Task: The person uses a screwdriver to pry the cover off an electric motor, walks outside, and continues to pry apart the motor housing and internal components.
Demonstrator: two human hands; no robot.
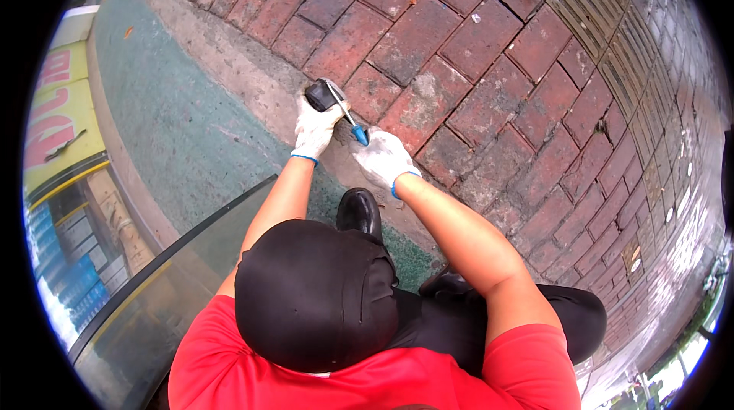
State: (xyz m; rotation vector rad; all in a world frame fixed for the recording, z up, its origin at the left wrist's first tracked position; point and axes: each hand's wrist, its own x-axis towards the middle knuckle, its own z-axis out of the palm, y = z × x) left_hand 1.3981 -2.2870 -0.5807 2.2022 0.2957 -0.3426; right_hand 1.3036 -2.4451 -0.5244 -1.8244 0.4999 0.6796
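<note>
At the near edge of the red brick paving (pixel 474 43), where it meets a grey concrete kerb (pixel 252 81), the right hand in a white knit glove (pixel 382 158) presses down, fingers together, beside the blue tip of a slim metal-shafted tool (pixel 348 116). The tool's long axis runs up-left to a black handle, on which the white-gloved left hand (pixel 315 129) is clamped, just beyond and left. Green painted ground (pixel 168 127) lies further left.

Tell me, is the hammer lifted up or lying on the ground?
Lifted up. The left hand grips the hammer above the red bricks, near the right hand.
</note>
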